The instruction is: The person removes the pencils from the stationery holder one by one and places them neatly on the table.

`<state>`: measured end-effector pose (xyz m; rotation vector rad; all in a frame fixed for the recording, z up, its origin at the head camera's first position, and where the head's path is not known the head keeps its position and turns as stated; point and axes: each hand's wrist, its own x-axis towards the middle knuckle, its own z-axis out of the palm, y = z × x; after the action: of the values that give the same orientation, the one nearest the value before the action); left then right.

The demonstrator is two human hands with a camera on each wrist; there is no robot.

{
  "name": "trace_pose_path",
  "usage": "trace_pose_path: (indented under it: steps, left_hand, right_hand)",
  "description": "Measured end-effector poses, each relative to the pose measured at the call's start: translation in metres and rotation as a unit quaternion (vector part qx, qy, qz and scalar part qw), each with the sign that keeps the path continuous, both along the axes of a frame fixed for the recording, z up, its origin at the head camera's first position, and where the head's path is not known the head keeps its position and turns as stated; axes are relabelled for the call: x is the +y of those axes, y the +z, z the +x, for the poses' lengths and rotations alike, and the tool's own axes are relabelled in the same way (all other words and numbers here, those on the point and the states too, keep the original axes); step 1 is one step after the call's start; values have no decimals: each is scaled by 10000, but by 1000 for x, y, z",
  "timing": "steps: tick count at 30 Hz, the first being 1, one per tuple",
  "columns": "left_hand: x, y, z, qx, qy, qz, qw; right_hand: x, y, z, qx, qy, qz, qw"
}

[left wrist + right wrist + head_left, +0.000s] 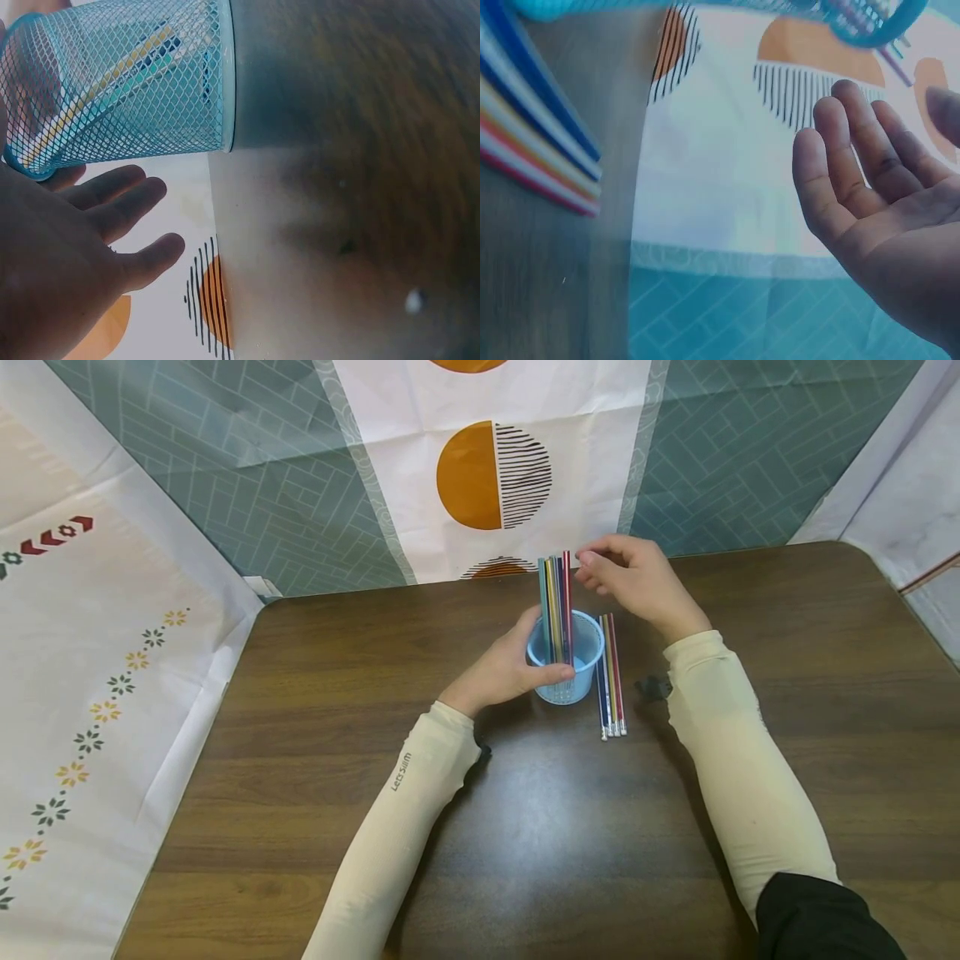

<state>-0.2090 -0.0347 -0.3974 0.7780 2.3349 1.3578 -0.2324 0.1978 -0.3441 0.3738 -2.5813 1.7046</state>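
Note:
A light-blue mesh pencil cup [564, 692] stands on the table, holding several coloured pencils [557, 610] that rise above its rim. My left hand [504, 667] grips the cup from the left, its thumb across the front near the rim. In the left wrist view the cup [150, 97] shows pencils through its mesh, and some fingers of the left hand [60, 262] stretch out beside it. Just right of the pencil tops, my right hand [637, 578] is raised with loosely bent fingers. The right wrist view shows this hand [900, 217] holding nothing.
Several more pencils [612, 677] lie side by side just right of the cup, eraser ends towards me. The brown wooden table [337, 718] ends behind the cup, where a patterned cloth [585, 468] hangs. Another white cloth [142, 693] hangs at the left.

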Motion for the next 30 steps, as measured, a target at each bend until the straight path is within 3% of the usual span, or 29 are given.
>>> trace_pose_path:
  steps: [6,13,30]
  left_hand:
    - [0,1,0,-37,-10,20,10000]
    - [0,1,0,-70,-34,14,10000]
    - [0,1,-1,-24,-42,10,10000]
  right_hand:
    - [-12,3,5,28,131,-55,9999]
    - [-16,1,4,-75,4,67,9999]
    - [-14,6,6,229,-244,4,9994]
